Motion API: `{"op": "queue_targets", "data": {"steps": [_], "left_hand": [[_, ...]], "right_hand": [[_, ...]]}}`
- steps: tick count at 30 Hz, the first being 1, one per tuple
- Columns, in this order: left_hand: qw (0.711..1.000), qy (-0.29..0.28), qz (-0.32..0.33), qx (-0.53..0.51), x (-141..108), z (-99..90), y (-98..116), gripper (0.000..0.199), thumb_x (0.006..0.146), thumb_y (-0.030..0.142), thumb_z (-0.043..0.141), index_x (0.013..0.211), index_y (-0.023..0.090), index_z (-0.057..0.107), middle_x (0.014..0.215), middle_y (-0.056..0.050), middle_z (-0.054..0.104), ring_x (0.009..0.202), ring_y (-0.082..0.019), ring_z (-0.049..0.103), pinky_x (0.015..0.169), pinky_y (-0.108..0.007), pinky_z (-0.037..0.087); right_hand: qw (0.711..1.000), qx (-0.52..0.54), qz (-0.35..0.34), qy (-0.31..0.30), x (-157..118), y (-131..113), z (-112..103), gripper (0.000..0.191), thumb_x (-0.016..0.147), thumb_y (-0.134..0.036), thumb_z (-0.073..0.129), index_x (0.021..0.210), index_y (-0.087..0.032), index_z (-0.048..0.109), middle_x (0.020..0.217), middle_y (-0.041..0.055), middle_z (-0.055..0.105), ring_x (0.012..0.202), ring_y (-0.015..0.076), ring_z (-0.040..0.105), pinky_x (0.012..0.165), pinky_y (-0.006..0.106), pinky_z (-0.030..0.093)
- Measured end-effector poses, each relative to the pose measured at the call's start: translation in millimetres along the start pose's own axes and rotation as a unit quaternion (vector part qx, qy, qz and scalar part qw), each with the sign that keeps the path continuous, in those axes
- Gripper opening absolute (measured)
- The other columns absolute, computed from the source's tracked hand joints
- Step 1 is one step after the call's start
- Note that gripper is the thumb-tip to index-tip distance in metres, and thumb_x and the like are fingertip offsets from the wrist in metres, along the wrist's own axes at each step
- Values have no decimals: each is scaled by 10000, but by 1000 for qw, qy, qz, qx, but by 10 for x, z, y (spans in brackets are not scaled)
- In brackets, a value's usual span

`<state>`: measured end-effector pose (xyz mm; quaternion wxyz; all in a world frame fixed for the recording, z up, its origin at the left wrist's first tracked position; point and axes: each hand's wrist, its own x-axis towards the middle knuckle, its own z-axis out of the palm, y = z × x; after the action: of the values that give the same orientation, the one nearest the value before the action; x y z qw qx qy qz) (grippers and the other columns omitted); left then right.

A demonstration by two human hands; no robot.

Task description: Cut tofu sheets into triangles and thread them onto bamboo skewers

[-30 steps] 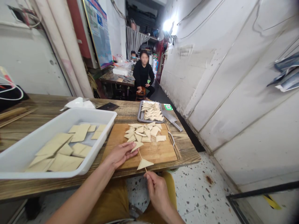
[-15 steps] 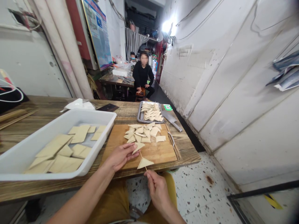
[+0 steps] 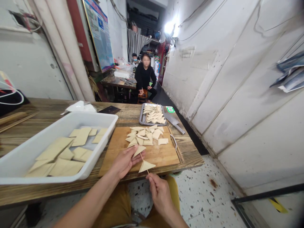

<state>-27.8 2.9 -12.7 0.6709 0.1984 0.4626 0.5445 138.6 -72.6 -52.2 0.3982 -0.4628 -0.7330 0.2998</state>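
Observation:
In my right hand [image 3: 159,189] a thin wooden skewer [image 3: 142,156] is pinched near its lower end. A folded triangle of pale tofu sheet [image 3: 146,166] is threaded on the skewer just above those fingers. My left hand [image 3: 125,161] holds a second tofu triangle [image 3: 139,151] between thumb and fingers at the skewer's upper end; its fingers partly hide behind the piece. Beyond the left hand, a pile of cut tofu pieces [image 3: 148,134] lies on the wooden cutting board [image 3: 161,156].
A white plastic tub [image 3: 102,144] with tofu sheets stands at left. Behind the board are a metal tray [image 3: 142,119] of tofu pieces and a cleaver [image 3: 174,122]. Loose skewers [image 3: 178,152] lie along the board's right edge. A person [image 3: 145,74] sits farther back.
Both hands stay almost in place with the skewer between them. My left hand has shifted very slightly, and more of its fingers show under the upper triangle.

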Motion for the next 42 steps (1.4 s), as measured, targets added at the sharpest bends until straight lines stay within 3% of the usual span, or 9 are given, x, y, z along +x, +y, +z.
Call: {"op": "queue_targets", "data": {"steps": [13,42], "left_hand": [[1000,-7,10,-10,-35,-5,-9,99,824,157,565,839,86,634,936,-129,695,889,-229,673,838,-377,547],[1000,-8,-12,21,-108,56,-30,118,826,189,575,872,111,651,942,-121,706,870,-182,677,721,-235,554]], "right_hand": [[1000,-11,-9,1,-3,-45,-27,314,943,-250,322,805,-180,595,638,9,575,548,126,547,525,189,393],[999,-22,-17,16,35,-61,-26,314,942,-231,323,820,-190,610,686,25,629,587,138,586,572,198,436]]}}
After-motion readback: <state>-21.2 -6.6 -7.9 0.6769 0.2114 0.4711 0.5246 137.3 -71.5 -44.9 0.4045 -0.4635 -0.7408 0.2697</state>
